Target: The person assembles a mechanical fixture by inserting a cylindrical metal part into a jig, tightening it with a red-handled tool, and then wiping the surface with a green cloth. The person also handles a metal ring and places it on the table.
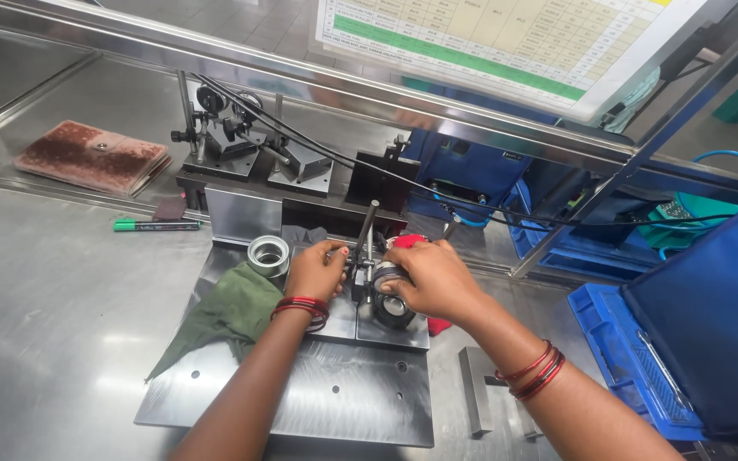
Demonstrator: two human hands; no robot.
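Both hands are closed on the small gauge fixture at the middle of the steel base plate.

My left hand curls round the fixture's left side beside the upright post, and my right hand wraps over a metal ring seated against it, fingers clenched on the rim, wrist bent inward from the plate's right edge. As I judge it, the ring could slip or seat crooked if the right grip rolls, since the fingers hide its face. The green cloth lies near the plate's left edge under my left wrist and could snag. A second ring stands near the plate's back-left corner, apart from both hands. A green marker pen lies further left on the bench.
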